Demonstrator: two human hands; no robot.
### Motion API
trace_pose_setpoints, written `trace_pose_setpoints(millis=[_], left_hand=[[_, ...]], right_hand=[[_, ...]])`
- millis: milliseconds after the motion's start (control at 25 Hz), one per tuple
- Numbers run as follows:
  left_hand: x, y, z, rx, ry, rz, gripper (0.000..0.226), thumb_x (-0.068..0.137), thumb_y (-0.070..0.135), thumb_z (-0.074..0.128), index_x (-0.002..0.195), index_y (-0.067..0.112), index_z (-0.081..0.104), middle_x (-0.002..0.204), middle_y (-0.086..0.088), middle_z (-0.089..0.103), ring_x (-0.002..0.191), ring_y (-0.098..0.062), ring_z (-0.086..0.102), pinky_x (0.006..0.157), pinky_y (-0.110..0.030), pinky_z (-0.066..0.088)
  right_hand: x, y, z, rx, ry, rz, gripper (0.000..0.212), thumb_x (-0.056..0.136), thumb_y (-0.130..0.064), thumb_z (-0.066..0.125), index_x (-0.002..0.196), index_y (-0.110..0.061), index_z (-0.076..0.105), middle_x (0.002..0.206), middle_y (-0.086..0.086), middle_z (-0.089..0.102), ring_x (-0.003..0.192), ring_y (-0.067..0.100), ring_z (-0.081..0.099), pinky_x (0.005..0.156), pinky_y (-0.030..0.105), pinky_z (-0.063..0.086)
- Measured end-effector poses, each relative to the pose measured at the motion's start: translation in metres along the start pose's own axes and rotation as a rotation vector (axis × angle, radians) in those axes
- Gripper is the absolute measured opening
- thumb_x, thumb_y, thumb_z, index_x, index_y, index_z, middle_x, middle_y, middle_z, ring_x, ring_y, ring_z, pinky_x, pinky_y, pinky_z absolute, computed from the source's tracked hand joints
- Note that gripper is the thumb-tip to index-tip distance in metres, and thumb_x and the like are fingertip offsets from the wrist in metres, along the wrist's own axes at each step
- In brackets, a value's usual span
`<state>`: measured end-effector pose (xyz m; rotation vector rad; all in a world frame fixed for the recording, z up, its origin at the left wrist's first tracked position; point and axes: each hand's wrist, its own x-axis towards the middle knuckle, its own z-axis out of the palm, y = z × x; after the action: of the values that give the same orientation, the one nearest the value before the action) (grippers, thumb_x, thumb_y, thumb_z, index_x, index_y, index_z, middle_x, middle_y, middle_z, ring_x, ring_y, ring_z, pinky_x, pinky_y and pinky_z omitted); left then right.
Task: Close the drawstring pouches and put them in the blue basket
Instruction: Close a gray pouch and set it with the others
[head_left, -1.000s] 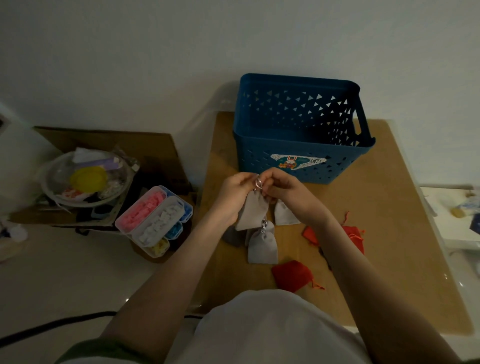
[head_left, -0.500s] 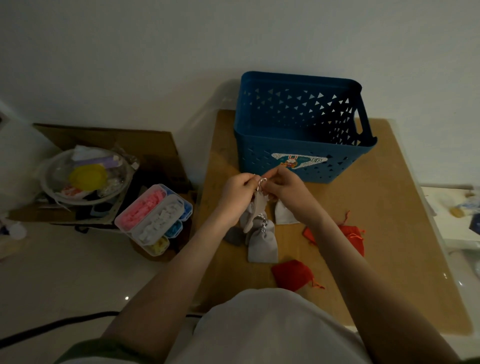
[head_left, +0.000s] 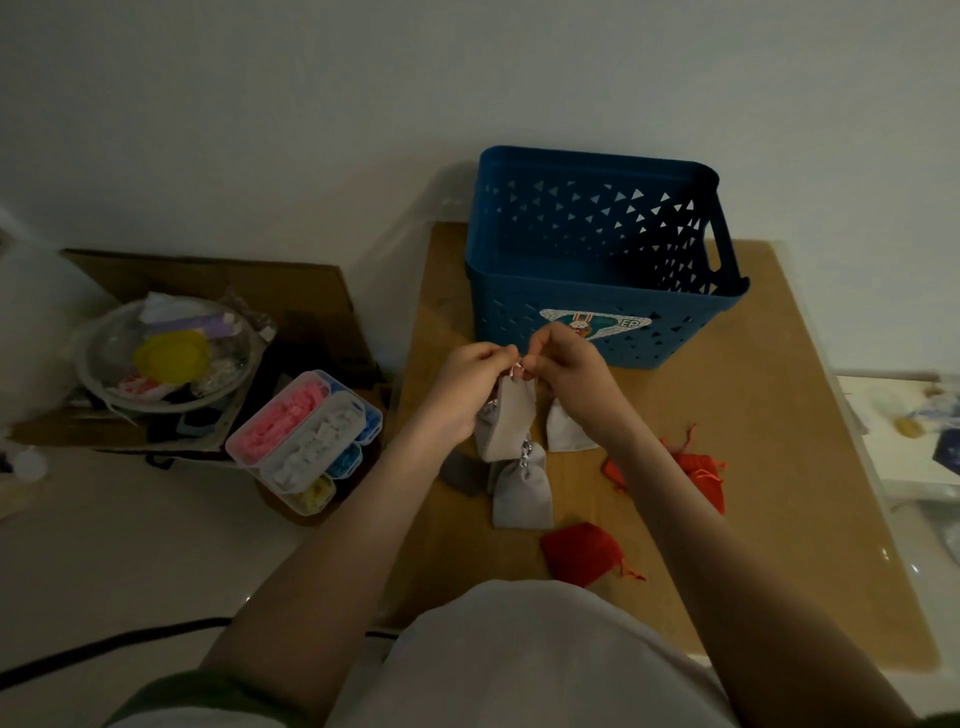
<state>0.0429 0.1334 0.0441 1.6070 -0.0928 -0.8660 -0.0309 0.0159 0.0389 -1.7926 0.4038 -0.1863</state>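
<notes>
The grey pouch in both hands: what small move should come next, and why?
Probably pull the strings apart to cinch it. Both hands, left and right, pinch the top of the grey pouch, which hangs in front of the blue basket.

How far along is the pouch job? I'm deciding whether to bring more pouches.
Early on. No pouch shows in the visible part of the blue basket. Both hands, left and right, grip the drawstring of a raised grey pouch. Other grey pouches and red pouches lie on the table.
</notes>
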Motion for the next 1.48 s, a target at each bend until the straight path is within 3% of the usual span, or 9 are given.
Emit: trace_pose_setpoints(millis=[240, 400, 680, 920, 1000, 1120, 1200, 1320, 1480], left_hand=[[0.003, 0.017, -0.012, 0.037, -0.172, -0.027, 0.012, 0.092, 0.014, 0.058, 0.088, 0.009, 0.069, 0.080, -0.004, 0.067, 0.075, -0.013, 0.063, 0.070, -0.025, 0.051], [0.004, 0.015, -0.006, -0.056, -0.098, 0.043, 0.011, 0.093, 0.012, 0.056, 0.093, 0.009, 0.067, 0.081, -0.006, 0.065, 0.074, -0.013, 0.063, 0.068, -0.025, 0.053], [-0.001, 0.016, -0.007, 0.086, -0.043, 0.172, 0.018, 0.096, 0.024, 0.054, 0.095, 0.012, 0.067, 0.082, -0.002, 0.066, 0.073, -0.011, 0.062, 0.065, -0.022, 0.050], [-0.001, 0.018, -0.011, -0.173, -0.243, 0.005, 0.014, 0.094, 0.013, 0.054, 0.088, 0.009, 0.066, 0.072, 0.001, 0.066, 0.070, -0.010, 0.062, 0.065, -0.021, 0.053], [0.001, 0.019, -0.014, -0.140, -0.292, 0.002, 0.013, 0.093, 0.008, 0.054, 0.089, 0.008, 0.066, 0.074, 0.001, 0.067, 0.070, -0.007, 0.063, 0.067, -0.019, 0.053], [0.003, 0.021, -0.022, -0.007, -0.336, 0.064, 0.010, 0.091, 0.006, 0.057, 0.091, 0.010, 0.066, 0.079, 0.003, 0.068, 0.073, -0.002, 0.064, 0.071, -0.016, 0.051], [0.004, 0.023, -0.024, 0.171, -0.299, 0.166, 0.007, 0.088, 0.006, 0.062, 0.087, 0.012, 0.066, 0.081, 0.004, 0.067, 0.075, -0.001, 0.063, 0.071, -0.014, 0.051], [0.006, 0.024, -0.023, 0.554, -0.176, 0.398, 0.007, 0.086, 0.011, 0.067, 0.082, 0.015, 0.062, 0.082, 0.006, 0.066, 0.081, -0.006, 0.063, 0.072, -0.020, 0.051], [0.008, 0.022, -0.016, 1.098, -0.057, 0.688, 0.008, 0.093, 0.010, 0.052, 0.087, 0.015, 0.050, 0.086, 0.002, 0.054, 0.084, -0.014, 0.051, 0.067, -0.024, 0.034]], right_hand=[[0.002, -0.008, -0.004, 0.044, 0.045, -0.016, 0.009, 0.093, -0.001, 0.054, 0.091, -0.009, 0.052, 0.070, -0.007, 0.060, 0.060, -0.004, 0.052, 0.059, 0.015, 0.042], [0.006, -0.010, -0.006, 0.031, -0.059, 0.105, 0.010, 0.095, -0.005, 0.054, 0.091, -0.012, 0.060, 0.074, 0.001, 0.060, 0.064, 0.007, 0.053, 0.061, 0.021, 0.044], [0.009, -0.007, -0.010, 0.073, -0.184, 0.201, 0.020, 0.097, -0.015, 0.054, 0.078, -0.016, 0.062, 0.071, 0.000, 0.057, 0.068, 0.013, 0.050, 0.067, 0.030, 0.040], [0.008, -0.002, -0.012, 0.297, -0.246, 0.209, 0.020, 0.098, -0.005, 0.044, 0.086, -0.010, 0.059, 0.079, 0.003, 0.058, 0.075, 0.014, 0.052, 0.072, 0.027, 0.041], [0.009, 0.003, -0.011, 0.324, -0.271, 0.235, 0.020, 0.097, -0.006, 0.044, 0.085, -0.010, 0.060, 0.080, 0.005, 0.056, 0.076, 0.018, 0.050, 0.074, 0.030, 0.038], [0.011, 0.004, -0.009, 0.310, -0.267, 0.255, 0.023, 0.097, -0.006, 0.044, 0.081, -0.012, 0.059, 0.078, 0.005, 0.055, 0.076, 0.019, 0.048, 0.075, 0.032, 0.036], [0.010, 0.001, -0.006, 0.216, -0.203, 0.223, 0.027, 0.099, -0.006, 0.043, 0.076, -0.016, 0.056, 0.069, -0.001, 0.051, 0.065, 0.011, 0.045, 0.065, 0.025, 0.035], [0.009, -0.001, -0.001, 0.116, -0.099, 0.192, 0.029, 0.101, -0.011, 0.043, 0.075, -0.019, 0.053, 0.062, -0.005, 0.045, 0.056, 0.006, 0.039, 0.055, 0.021, 0.031], [0.011, 0.003, 0.005, -0.072, -0.057, 0.177, 0.027, 0.100, -0.012, 0.042, 0.077, -0.018, 0.055, 0.070, -0.002, 0.052, 0.065, 0.010, 0.046, 0.063, 0.027, 0.037]])
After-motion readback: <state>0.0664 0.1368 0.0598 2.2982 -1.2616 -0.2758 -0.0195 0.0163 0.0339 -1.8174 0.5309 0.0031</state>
